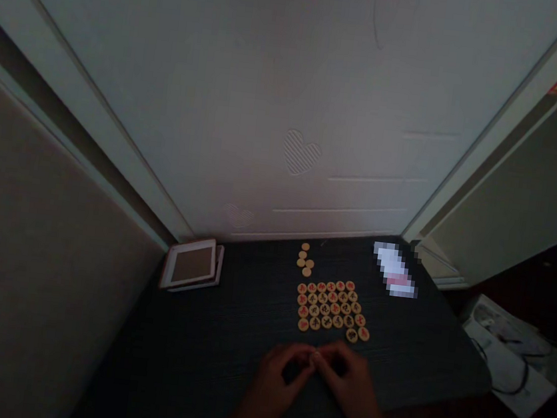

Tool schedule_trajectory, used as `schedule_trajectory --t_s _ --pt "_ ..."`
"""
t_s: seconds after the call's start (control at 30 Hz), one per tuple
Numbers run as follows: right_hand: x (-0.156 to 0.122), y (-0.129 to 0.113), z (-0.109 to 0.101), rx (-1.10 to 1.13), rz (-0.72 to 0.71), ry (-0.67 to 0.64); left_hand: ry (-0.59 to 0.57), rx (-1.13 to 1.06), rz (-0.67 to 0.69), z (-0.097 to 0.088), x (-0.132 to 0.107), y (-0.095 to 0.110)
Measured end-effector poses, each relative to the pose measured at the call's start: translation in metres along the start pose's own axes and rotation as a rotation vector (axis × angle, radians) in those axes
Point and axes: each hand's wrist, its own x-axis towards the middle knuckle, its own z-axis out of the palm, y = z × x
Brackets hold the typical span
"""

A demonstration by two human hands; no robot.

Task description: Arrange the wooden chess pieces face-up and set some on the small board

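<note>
Over the front part of the dark table, my left hand (275,378) and my right hand (350,382) meet at the fingertips, thumbs and index fingers pinched together. If something small is between them, I cannot make it out. Just beyond my fingers lie several round wooden xiangqi pieces (325,310) in rows, with red or black characters facing up. One black-marked piece (352,335) and a red-marked piece (363,334) sit at the near right corner of the group. Further back, several blank-faced wooden pieces (309,264) form a loose cluster.
At the table's (223,337) back left lies a shallow tray-like box (165,271) with another flat piece under it. A blurred white and pink item (393,262) is at the back right. A white panel (219,115) with embossed hearts rises behind. White boxes (519,391) with a cable stand right, lower down.
</note>
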Motion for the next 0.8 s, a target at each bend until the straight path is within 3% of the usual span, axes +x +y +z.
schedule_trajectory --t_s 0.8 --pt "0.0023 0.0013 -0.0017 0.043 -0.013 -0.012 0.008 -0.056 -0.013 -0.0016 0.0024 0.0063"
